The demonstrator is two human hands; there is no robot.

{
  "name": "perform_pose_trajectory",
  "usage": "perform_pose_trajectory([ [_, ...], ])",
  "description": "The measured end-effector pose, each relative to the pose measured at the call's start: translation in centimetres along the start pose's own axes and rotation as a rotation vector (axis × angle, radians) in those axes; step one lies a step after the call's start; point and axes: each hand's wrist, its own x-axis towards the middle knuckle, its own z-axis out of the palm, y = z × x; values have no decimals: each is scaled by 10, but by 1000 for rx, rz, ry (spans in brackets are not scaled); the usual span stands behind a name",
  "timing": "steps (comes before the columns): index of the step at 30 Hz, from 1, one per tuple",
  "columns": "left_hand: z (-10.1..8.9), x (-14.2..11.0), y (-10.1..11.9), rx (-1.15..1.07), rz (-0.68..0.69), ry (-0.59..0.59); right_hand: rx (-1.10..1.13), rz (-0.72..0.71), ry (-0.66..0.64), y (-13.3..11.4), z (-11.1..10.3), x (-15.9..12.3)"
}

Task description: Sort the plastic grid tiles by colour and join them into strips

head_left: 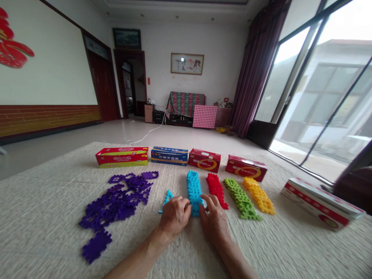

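Observation:
My left hand (176, 212) is closed, its thumb and fingers at the left side of a row of light blue interlocking plastic tiles (193, 186). Curled in from the other side, my right hand (214, 217) grips the near end of the same row. A separate light blue tile (167, 198) lies just beyond my left hand, partly hidden. To the right run a red row of tiles (216, 190), a green row (241, 199) and a yellow row (259, 195). Left of my hands spreads a loose heap of purple tiles (119, 199), with one purple tile (97, 246) at its near edge.
Behind the tiles stand a red and yellow box (122, 158), a blue box (169, 156) and two dark red boxes (204, 160) (246, 167). A white and red box (321, 203) sits at the right. Everything rests on a beige woven cover (148, 248).

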Motion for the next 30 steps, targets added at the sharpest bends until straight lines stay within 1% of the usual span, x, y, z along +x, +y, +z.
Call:
perform_pose_trajectory([
  [2, -10, 6, -8, -9, -31, 32, -31, -2, 34, -1, -2, 0],
  [4, -21, 13, -23, -33, -91, 72, -36, -20, 54, -3, -4, 1],
  [6, -29, 19, -43, -79, -154, 100, -5, -59, 35, -6, -6, 1],
  [8, -31, 22, -63, -123, -167, 95, 38, -114, -14, -10, -8, 0],
  [10, -28, 21, -78, -131, -107, 82, 65, -169, -69, -14, -8, -2],
  [12, -21, 17, -86, -116, 3, 62, 70, -213, -108, -20, -7, -5],
  [15, -14, 13, -89, -94, 137, -1, 85, -279, -154, -31, -6, -11],
  [18, -14, 13, -90, -100, 169, -64, 110, -352, -221, -47, -6, -18],
  [20, -15, 14, -93, -136, 146, -84, 118, -389, -266, -58, -4, -22],
  [22, -15, 15, -96, -185, 112, -96, 101, -392, -298, -67, 1, -24],
  [25, -14, 15, -99, -229, 62, -107, 17, -352, -301, -76, 16, -24],
  [28, -16, 15, -98, -226, 19, -116, -84, -300, -276, -79, 33, -20],
  [30, -17, 14, -97, -224, 3, -119, -128, -254, -290, -81, 41, -17],
])
